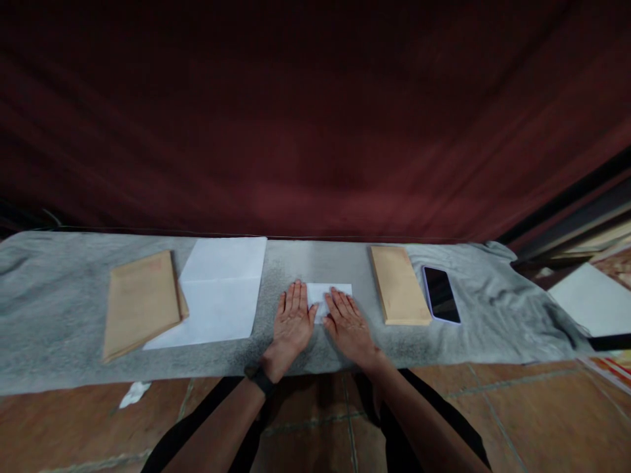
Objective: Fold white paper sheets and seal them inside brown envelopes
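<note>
A small folded sheet of white paper (320,289) lies on the grey cloth in front of me, partly hidden under my hands. My left hand (294,316) is flat with its fingers stretched out, at the paper's left end. On the paper's right part rests my right hand (348,323), also flat, fingers extended and slightly spread. Neither hand grips anything. To the left lie large white sheets (221,289) with a crease across them. A stack of brown envelopes (399,286) sits to the right of my right hand.
Further left, more brown envelopes (140,299) overlap the white sheets. A phone (441,294) lies right of the envelope stack. Grey cloth (315,256) covers the narrow table. Behind it hangs a dark red curtain (315,164). A scrap of white paper (135,393) is on the tiled floor.
</note>
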`<control>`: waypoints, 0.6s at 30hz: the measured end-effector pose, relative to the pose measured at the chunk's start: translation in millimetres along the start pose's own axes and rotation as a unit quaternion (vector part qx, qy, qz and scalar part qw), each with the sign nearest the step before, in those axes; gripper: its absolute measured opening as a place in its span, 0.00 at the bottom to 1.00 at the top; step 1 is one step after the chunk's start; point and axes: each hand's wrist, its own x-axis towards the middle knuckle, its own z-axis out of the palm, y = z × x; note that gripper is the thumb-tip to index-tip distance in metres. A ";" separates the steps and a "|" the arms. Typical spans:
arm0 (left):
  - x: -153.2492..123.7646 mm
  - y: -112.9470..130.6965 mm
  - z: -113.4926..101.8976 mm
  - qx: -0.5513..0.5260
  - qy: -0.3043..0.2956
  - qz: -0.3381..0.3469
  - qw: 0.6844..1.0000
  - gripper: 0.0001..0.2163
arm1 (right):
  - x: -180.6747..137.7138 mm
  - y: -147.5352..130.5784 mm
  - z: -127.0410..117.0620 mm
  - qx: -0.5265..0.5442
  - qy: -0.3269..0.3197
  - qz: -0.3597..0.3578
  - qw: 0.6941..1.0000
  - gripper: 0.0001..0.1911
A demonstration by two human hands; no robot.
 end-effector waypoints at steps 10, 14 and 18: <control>-4.7 16.0 0.5 -0.003 0.038 0.069 0.997 0.28 | 1.1 11.4 5.8 -0.042 0.011 0.015 0.999 0.27; -14.7 26.5 4.7 -0.003 0.024 0.147 0.989 0.27 | -1.4 13.5 8.1 -0.065 0.006 0.003 0.998 0.28; -18.2 24.7 5.8 0.016 0.020 0.156 0.987 0.29 | -2.6 13.8 8.5 -0.074 0.006 0.003 0.997 0.28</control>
